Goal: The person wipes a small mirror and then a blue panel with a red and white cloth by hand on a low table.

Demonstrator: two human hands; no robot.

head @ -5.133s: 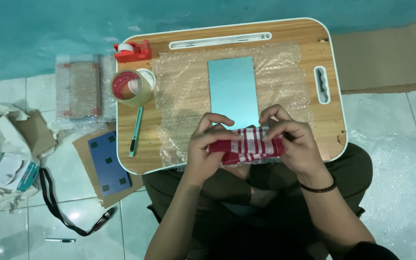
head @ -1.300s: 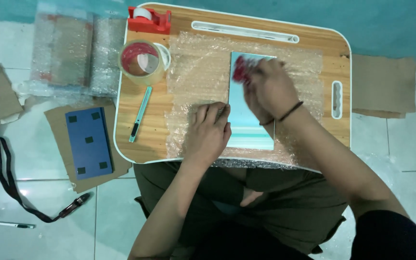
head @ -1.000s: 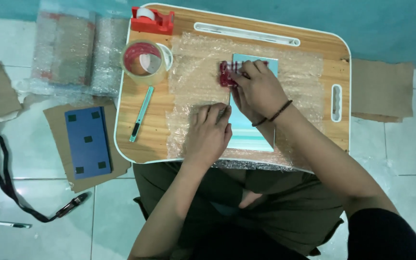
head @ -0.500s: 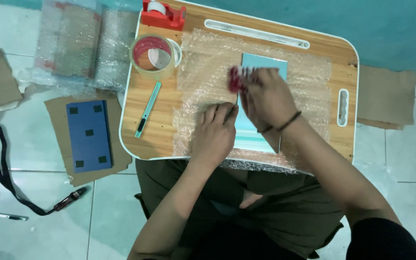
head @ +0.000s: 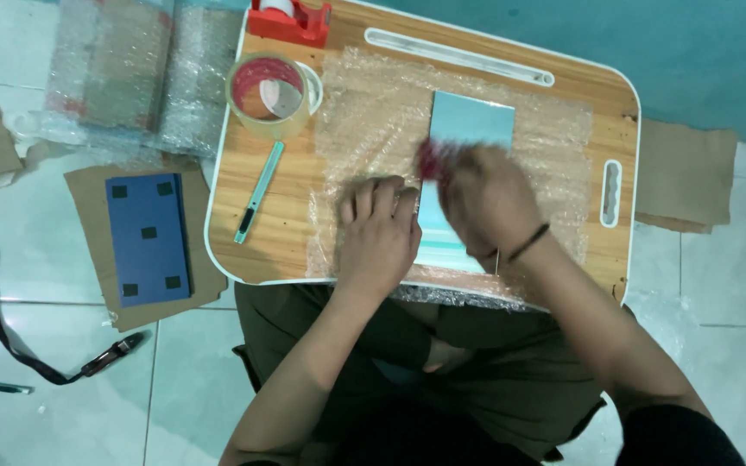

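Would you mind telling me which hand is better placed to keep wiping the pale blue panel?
Probably the right hand: it holds the red cloth on the pale blue panel, while the left hand rests flat beside it.

Pale blue flat panel (head: 470,129) on bubble wrap (head: 373,129), red cloth (head: 434,160) blurred on top

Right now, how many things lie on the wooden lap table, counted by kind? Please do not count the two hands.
Tape rolls: 2, the one in the red dispenser and the loose roll
Utility knife: 1
Bubble wrap sheet: 1
Light blue flat panel: 1
Red cloth under the right hand: 1
Total: 6
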